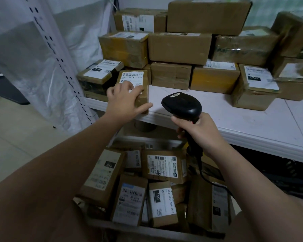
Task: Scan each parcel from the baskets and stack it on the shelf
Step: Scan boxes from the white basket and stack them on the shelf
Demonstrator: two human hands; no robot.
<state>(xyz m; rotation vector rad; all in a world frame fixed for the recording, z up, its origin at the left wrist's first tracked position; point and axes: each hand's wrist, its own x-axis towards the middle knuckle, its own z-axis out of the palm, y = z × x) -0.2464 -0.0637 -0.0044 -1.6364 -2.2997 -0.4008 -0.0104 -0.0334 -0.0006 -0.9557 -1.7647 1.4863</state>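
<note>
**Hand states.** The left hand (124, 100) is lying flat on the small brown cardboard parcel with a white barcode label (133, 78). Its fingers are spreading straight across the near half of the top face and the thumb is stretching along the near right corner. It is pressing, not clasping. The right hand (199, 131) is gripping the handle of the black handheld corded barcode scanner (182, 105), with the scanner head just to the right of the parcel.

**Position of the parcel.** The parcel is sitting at the front left of the white shelf board (252, 116), its near end at the lip. Its long axis is running from the lip toward the stacked brown cartons at the rear (179, 48). Its label is facing up.

**Governing relation.** The parcel is lying directly beneath the left hand, which makes that hand the nearer one. Any seating push would therefore be running along the long axis, away from the person. Whether the parcel is touching the black-wrapped box (96, 79) on its left cannot be determined.

**Next supply.** More labelled brown parcels (163, 166) are filling the dark basket (129, 228) below the shelf edge, between both forearms.
</note>
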